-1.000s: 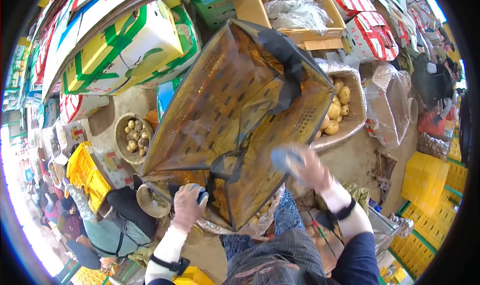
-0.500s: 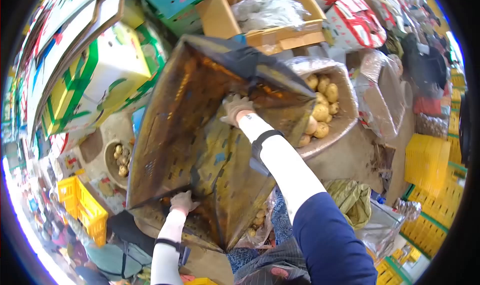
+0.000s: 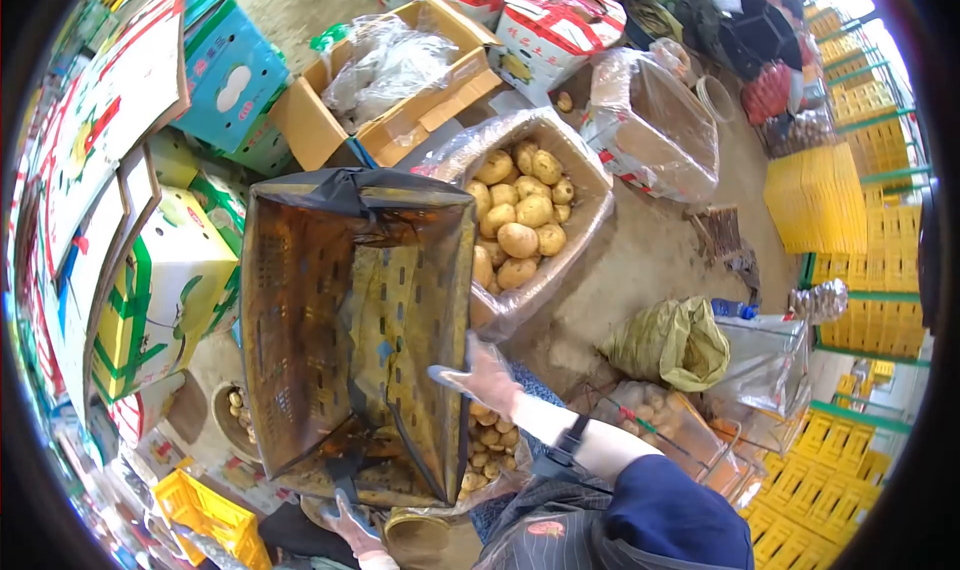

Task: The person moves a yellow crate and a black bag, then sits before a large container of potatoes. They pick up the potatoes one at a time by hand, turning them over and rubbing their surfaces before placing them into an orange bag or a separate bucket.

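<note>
A big dark crate lined with dirty, brown-stained material fills the middle of the view, its inside bare of produce. My right hand, in a thin pale glove, is at the crate's right rim with the thumb spread over the edge and the fingers apart. At the crate's lower edge my left hand, gloved too, touches a dark strap; its fingertips are partly hidden. Beside the crate on the right stands a plastic-lined box of large potatoes. Smaller potatoes lie in a bag below my right hand.
An open cardboard box with clear plastic stands behind the crate. Printed boxes are stacked at left. A lined empty box, a green sack and yellow crates are at right; a yellow basket is lower left.
The crate has turned more upright and moved left and down in view. My right hand has left its inside for the right rim; my left hand has moved down to the lower edge.
</note>
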